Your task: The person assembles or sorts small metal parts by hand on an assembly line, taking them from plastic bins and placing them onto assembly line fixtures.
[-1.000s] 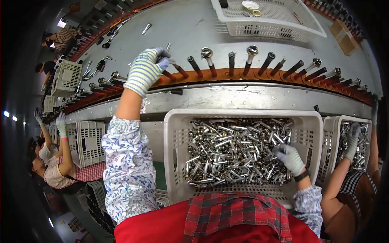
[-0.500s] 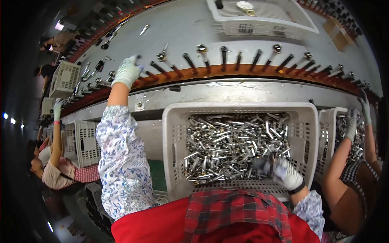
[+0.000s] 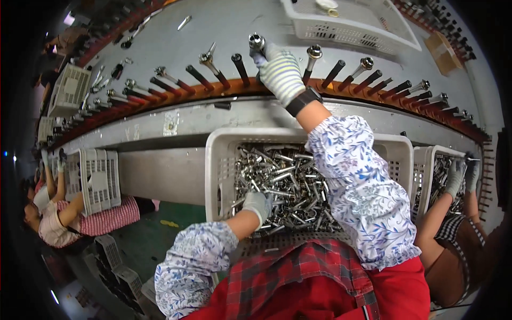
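My right hand [image 3: 280,72], in a striped glove with dark fingertips, reaches across to the row of pegs. Its fingers are closed round a shiny chrome fitting [image 3: 256,40] with a flared, hollow round head, upright at the peg row. The peg beneath it is hidden by the hand. Down in the grey plastic crate [image 3: 215,176] before me, my left hand [image 3: 257,208], gloved too, rests among a heap of loose chrome fittings [image 3: 290,173]. Its fingertips are partly buried there, so whether they grip a piece does not show.
Black-tipped red pegs [image 3: 200,77] stand along a curved brown rail, several carrying chrome fittings. Beyond it lies a grey tabletop with a white basket [image 3: 352,33] and a cardboard box [image 3: 444,53]. Co-workers sit at left and right; the right one's hands [image 3: 456,178] are in another crate.
My left hand has come back from the peg row into the crate. My right hand has left the crate and crossed to the pegs with a chrome fitting. The view has shifted slightly.
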### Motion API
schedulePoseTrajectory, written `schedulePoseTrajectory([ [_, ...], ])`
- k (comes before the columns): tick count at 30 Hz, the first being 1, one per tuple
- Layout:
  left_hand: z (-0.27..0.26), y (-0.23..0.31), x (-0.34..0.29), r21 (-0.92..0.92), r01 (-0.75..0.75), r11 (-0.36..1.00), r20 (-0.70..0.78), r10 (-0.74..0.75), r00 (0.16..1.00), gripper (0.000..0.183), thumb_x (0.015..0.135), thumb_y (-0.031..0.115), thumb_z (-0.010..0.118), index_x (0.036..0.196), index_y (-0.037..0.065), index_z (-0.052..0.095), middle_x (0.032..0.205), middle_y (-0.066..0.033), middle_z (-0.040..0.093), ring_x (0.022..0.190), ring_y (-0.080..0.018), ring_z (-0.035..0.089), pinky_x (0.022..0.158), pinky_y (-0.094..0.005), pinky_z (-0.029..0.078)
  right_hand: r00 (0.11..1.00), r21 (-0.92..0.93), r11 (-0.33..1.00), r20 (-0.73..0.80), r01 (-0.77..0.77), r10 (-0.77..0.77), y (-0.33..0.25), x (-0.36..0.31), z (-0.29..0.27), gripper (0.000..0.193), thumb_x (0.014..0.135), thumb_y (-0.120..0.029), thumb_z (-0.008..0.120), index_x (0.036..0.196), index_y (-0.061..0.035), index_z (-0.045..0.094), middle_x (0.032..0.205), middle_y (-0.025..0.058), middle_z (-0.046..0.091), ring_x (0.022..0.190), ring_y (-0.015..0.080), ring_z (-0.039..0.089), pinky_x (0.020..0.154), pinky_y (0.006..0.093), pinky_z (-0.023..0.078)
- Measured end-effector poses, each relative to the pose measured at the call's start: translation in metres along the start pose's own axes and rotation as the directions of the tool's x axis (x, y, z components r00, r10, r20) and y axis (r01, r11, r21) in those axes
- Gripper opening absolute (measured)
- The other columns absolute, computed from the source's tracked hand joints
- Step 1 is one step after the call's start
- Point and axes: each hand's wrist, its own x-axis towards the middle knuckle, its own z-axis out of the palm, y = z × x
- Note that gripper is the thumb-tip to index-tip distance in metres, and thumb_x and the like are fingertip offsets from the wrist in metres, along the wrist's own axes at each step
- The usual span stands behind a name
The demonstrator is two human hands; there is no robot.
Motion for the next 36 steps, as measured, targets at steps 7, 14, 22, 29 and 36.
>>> schedulePoseTrajectory([
  [7, -0.025, 0.0, 0.007, 0.232, -0.224, 0.947, -0.073, 0.246, 0.966, 0.016, 0.08, 0.018, 0.065, 0.093, 0.011, 0.072, 0.091, -0.0066, 0.071, 0.085, -0.0265, 0.068, 0.062, -0.0424, 0.051, 0.99, 0.196, 0.978, 0.138, -0.07, 0.043, -0.027, 0.013, 0.056, 0.026, 0.085, -0.025, 0.056, 0.103, -0.0059, 0.06, 0.087, 0.0214, 0.065, 0.087, 0.0372, 0.062, 0.079, 0.0444, 0.049],
  [14, -0.006, 0.003, 0.034, 0.205, -0.16, 0.965, -0.032, 0.17, 0.985, 0.027, 0.079, 0.02, 0.065, 0.104, 0.01, 0.07, 0.1, -0.0091, 0.07, 0.094, -0.027, 0.066, 0.069, -0.041, 0.052, 0.95, 0.226, 0.97, 0.312, -0.086, 0.011, -0.043, -0.005, 0.097, 0.028, 0.087, -0.019, 0.053, 0.111, -0.0041, 0.056, 0.104, 0.0225, 0.062, 0.096, 0.0379, 0.059, 0.086, 0.0448, 0.045],
  [22, 0.035, 0.005, 0.054, 0.052, -0.284, 0.958, -0.289, 0.286, 0.913, 0.031, 0.088, 0.028, 0.051, 0.104, 0.009, 0.069, 0.112, -0.0134, 0.064, 0.104, -0.0287, 0.061, 0.088, -0.0376, 0.048, 0.697, 0.219, 0.835, 0.469, 0.504, -0.543, 0.002, -0.185, -0.028, 0.039, 0.078, -0.015, 0.061, 0.116, -0.0108, 0.054, 0.115, 0.0119, 0.059, 0.1, 0.0289, 0.058, 0.081, 0.0398, 0.048],
  [29, -0.024, 0.002, -0.008, 0.407, -0.161, 0.899, 0.043, 0.157, 0.987, 0.023, 0.086, 0.015, 0.053, 0.102, 0.008, 0.068, 0.103, -0.0132, 0.067, 0.093, -0.0281, 0.065, 0.079, -0.0436, 0.051, 0.565, -0.188, 0.839, 0.809, 0.511, -0.163, 0.071, -0.298, -0.005, 0.027, 0.082, -0.016, 0.053, 0.107, -0.0124, 0.061, 0.103, 0.0137, 0.059, 0.103, 0.0295, 0.055, 0.076, 0.0401, 0.048],
  [36, -0.009, -0.014, -0.01, 0.154, -0.194, 0.969, -0.219, 0.225, 0.949, 0.025, 0.086, 0.023, 0.051, 0.095, 0.004, 0.064, 0.074, -0.016, 0.065, 0.072, -0.0336, 0.065, 0.065, -0.0434, 0.051, 0.45, -0.228, 0.937, 0.889, 0.266, 0.089, 0.112, -0.305, 0.012, 0.022, 0.085, -0.022, 0.052, 0.1, -0.011, 0.064, 0.1, 0.017, 0.062, 0.09, 0.0327, 0.064, 0.069, 0.0422, 0.053],
])
